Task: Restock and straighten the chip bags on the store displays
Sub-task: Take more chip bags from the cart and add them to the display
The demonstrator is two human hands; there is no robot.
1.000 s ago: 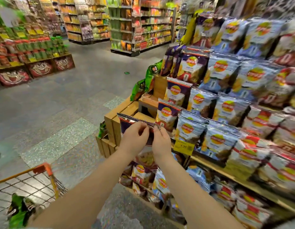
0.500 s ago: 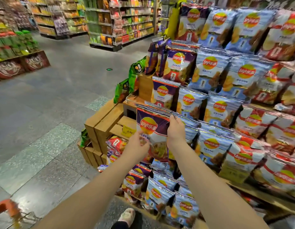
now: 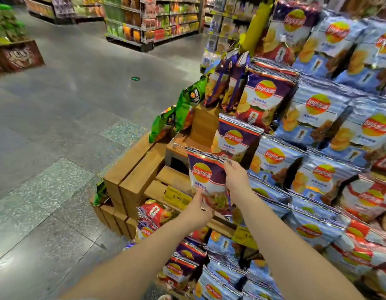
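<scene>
1. We see two bare forearms reaching fwd from the bottom edge toward a tiered wooden chip display on the right of a shop aisle.
2. Held between both hands is one purple chip bag (image 3: 206,178), upright, long axis vertical, logo facing us. It hangs in front of the wooden step, just left of the packed rows.
3. Right hand (image 3: 235,178) sits on the bag's right edge near the top; its fingers (image 3: 227,163) curl round the upper right corner and grasp it.
4. Left hand (image 3: 197,210) is lower, at the bag's bottom left; its fingers pinch the lower edge, thumb in front.
5. Key relation: the free slot lies beyond and slightly left of the bag, on the bare wooden ledge (image 3: 166,180) above a yellow price tag (image 3: 177,197). We judge the bag must go fwd and down a little to stand there. Right hand is nearer the rows, left hand nearer the gap.
6. Just behind and up-right stands another purple bag (image 3: 235,139) on the next step, near the held bag's top corner. It could get knocked if the bag tips back.
7. Right of the hands: dense rows of blue bags (image 3: 315,118), then red-and-white bags (image 3: 369,198).
8. Below the ledge: loose bags lie jumbled on the bottom shelf (image 3: 183,263), incl. a red one (image 3: 156,211).
9. Green bags (image 3: 183,109) lean at the display's far left corner. Grey tiled floor (image 3: 68,105) stretches left.
</scene>
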